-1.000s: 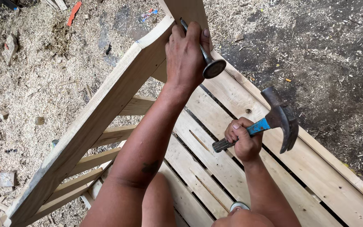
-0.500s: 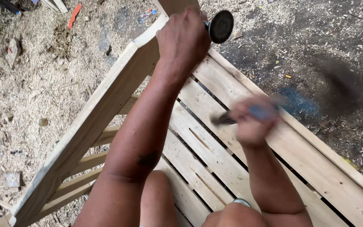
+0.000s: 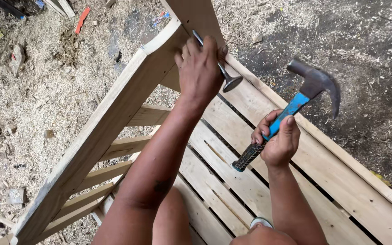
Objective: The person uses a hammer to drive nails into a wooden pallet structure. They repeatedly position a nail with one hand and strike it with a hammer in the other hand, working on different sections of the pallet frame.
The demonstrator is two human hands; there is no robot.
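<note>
Right grip [image 3: 276, 140]: one hammer [image 3: 296, 106]; left [image 3: 200, 68]: one punch [image 3: 218, 68].

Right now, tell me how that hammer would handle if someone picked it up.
The hammer is probably top-heavy: its dark metal head looks bulky beside the slim blue handle. The ribbed black grip, held by the right hand, likely resists slipping. It looks rigid.

Your left hand [image 3: 200, 68] reaches forward on an outstretched arm, fingers pinched closed. Your right hand [image 3: 277, 140] sits nearer your body, fist clenched, thumb on top, wrist cocked upward, forearm bent.
</note>
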